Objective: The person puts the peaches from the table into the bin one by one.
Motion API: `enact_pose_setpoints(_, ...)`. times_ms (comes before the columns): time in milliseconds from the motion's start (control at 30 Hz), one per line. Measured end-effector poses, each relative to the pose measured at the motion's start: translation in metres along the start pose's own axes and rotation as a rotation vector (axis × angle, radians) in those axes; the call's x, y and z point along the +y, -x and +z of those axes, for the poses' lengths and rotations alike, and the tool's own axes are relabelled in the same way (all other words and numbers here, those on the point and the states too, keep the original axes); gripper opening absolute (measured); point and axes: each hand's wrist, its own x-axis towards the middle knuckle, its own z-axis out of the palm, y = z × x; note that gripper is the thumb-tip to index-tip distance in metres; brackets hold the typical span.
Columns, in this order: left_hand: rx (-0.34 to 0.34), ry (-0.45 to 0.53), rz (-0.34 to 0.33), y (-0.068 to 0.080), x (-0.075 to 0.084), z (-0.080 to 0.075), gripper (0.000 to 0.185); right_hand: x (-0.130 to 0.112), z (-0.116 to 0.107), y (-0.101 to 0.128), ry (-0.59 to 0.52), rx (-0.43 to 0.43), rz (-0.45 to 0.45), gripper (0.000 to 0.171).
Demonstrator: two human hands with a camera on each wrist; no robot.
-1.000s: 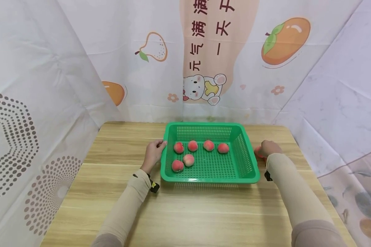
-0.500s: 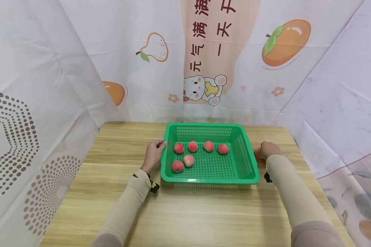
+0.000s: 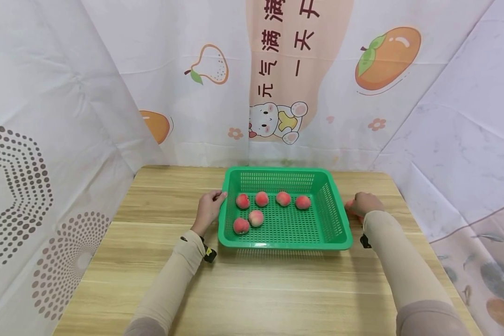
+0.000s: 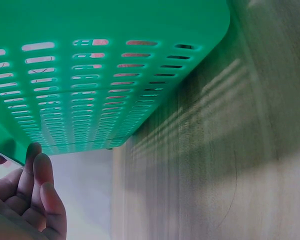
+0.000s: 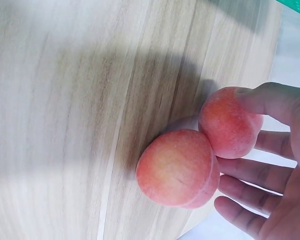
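My left hand (image 3: 208, 209) holds the left rim of a green plastic basket (image 3: 285, 245), thumb on top and fingertips under the edge in the left wrist view. To the right of the basket, my right hand (image 3: 368, 203) pinches a peach (image 5: 227, 125) between thumb and fingers, close over the table. A second peach (image 5: 175, 167) lies against it, by the other fingers; the head view mostly hides both behind the hand. Several peaches sit in the basket, among them one at the right of the back row (image 3: 303, 202) and a paler one (image 3: 256, 218) nearer the front.
The basket stands toward the back of a wooden table (image 3: 277, 298), its slotted wall (image 4: 80, 100) rising beside my left hand. A printed curtain (image 3: 218, 112) hangs behind the table, with more cloth at both sides.
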Motion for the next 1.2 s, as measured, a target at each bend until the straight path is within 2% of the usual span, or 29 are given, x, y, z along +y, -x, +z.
enact_pose_setpoints(267, -0.005, -0.003, -0.002, 0.0, -0.001, 0.0, 0.04, -0.003, -0.006, 0.006, -0.022, 0.01, -0.005, 0.037)
enact_pose_setpoints(633, 0.002, -0.014, 0.005, -0.001, -0.002, 0.001, 0.041, 0.0, -0.007, 0.009, -0.037, 0.148, -0.034, 0.051)
enact_pose_setpoints(833, 0.004, -0.017, 0.01, 0.0, -0.001, 0.0, 0.04, 0.002, -0.007, 0.007, -0.029, 0.183, -0.045, 0.059)
enact_pose_setpoints(1200, -0.001, -0.011, 0.003, 0.001, 0.0, 0.0, 0.042, 0.001, -0.011, 0.009, -0.031, 0.261, -0.077, 0.058)
